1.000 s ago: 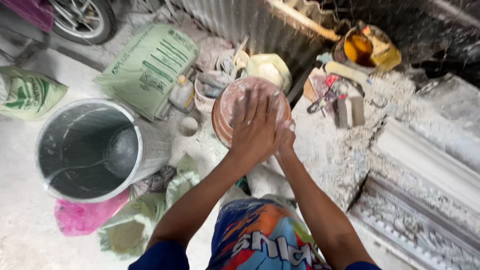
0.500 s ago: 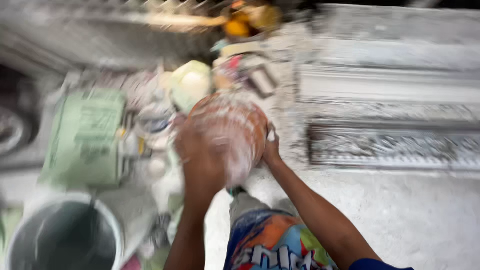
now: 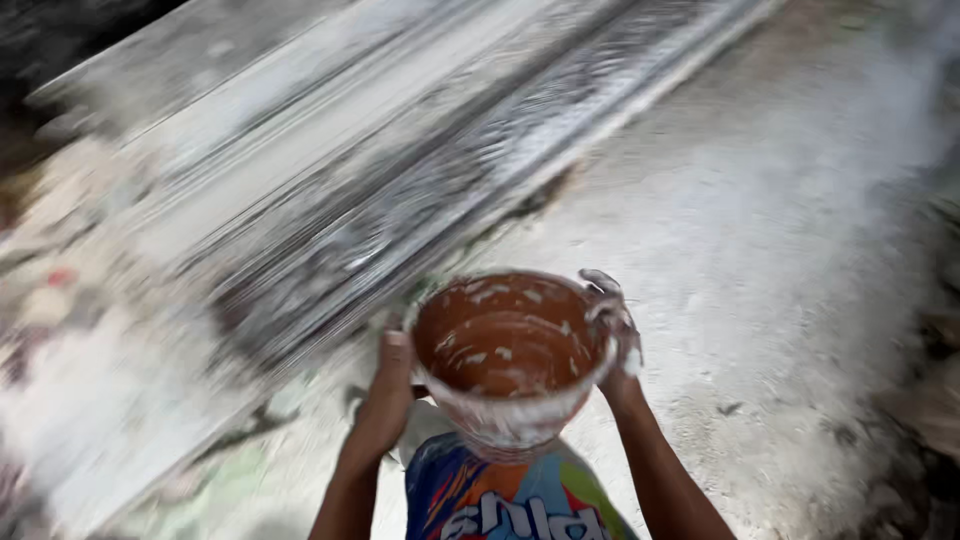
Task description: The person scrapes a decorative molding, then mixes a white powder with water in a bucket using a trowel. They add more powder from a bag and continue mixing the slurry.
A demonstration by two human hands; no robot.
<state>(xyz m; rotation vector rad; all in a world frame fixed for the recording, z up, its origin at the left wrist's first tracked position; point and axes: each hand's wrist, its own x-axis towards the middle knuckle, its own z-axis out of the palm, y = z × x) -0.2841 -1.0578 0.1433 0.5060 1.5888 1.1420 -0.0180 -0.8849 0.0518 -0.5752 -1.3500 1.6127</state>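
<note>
I hold an orange-brown plastic bowl (image 3: 505, 345) in front of my body, its inside and rim smeared with white plaster. My left hand (image 3: 385, 395) grips the bowl's left side from below the rim. My right hand (image 3: 615, 330), coated in white plaster, clasps the right rim. The bowl is upright, its open mouth facing the camera, and it looks nearly empty apart from smears. My colourful shirt (image 3: 500, 500) shows just below it.
Long white moulded plaster cornices (image 3: 380, 170) lie diagonally across the floor to the left and ahead, blurred by motion. Dusty grey concrete floor (image 3: 780, 250) spreads to the right. Rubble lies along the right edge.
The view has swung right, away from the bucket, sacks and clutter. The bowl, earlier pressed under both palms, is now lifted and carried upright between my two hands.
</note>
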